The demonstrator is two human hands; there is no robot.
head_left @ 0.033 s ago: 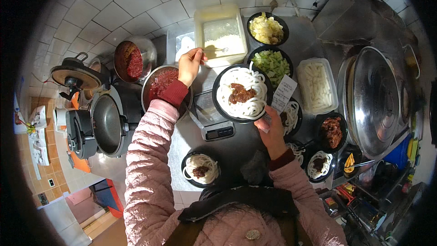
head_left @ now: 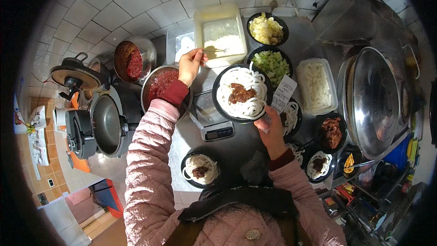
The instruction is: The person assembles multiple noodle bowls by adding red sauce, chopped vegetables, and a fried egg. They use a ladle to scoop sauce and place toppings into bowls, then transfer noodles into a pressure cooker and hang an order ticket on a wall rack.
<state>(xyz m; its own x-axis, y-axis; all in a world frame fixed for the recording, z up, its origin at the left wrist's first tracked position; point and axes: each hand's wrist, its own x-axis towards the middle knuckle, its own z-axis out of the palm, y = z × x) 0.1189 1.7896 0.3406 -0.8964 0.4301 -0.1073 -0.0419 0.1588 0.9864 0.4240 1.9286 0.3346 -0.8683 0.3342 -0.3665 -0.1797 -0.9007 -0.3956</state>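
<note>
My left hand pinches the handle of a small spoon. The spoon's far end reaches over white granules inside a pale plastic tub. Close to my body, my right hand grips the lower right rim of a black bowl filled with thick white noodles. Brown chunky sauce tops the noodles. A printed paper slip stands up by the right fingers; whether they hold it too is unclear. Behind the held bowl is a bowl of chopped green vegetable.
A kitchen scale lies below the noodle bowl. Several more noodle bowls stand nearby. To the left are metal bowls of red sauce and an open pot; to the right, a tub of white sticks and a large metal lid.
</note>
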